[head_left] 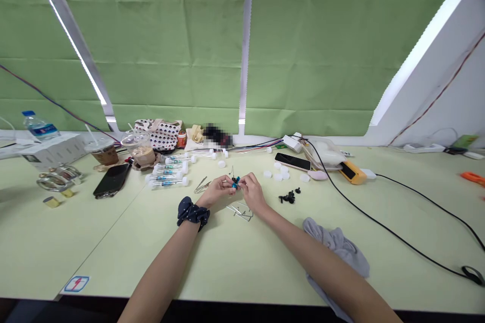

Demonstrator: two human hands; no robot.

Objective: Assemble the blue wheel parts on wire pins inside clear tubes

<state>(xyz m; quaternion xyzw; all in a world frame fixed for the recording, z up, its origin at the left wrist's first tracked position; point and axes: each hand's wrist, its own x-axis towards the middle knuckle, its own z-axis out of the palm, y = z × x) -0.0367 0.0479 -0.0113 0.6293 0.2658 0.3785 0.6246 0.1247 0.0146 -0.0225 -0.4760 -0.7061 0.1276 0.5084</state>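
Between my fingertips is a small blue-and-black part (235,184) with a thin wire or pin standing up from it; its exact kind is too small to make out. My left hand (216,191), with a dark dotted scrunchie (192,213) on the wrist, pinches it from the left. From the right, my right hand (253,193) closes its fingers on the same part. Thin metal rods (241,213) lie on the table just below the hands. Slim metal tools (201,185) rest left of my left hand. Small black pieces (288,197) are heaped to the right.
Clear tubes with white caps (166,179) lie at back left, near two drink cups (142,154) and a black phone (112,180). Loose white caps (278,176), another phone (292,161) and a yellow meter (353,172) sit right. A black cable (364,217) crosses beyond grey cloth (337,245).
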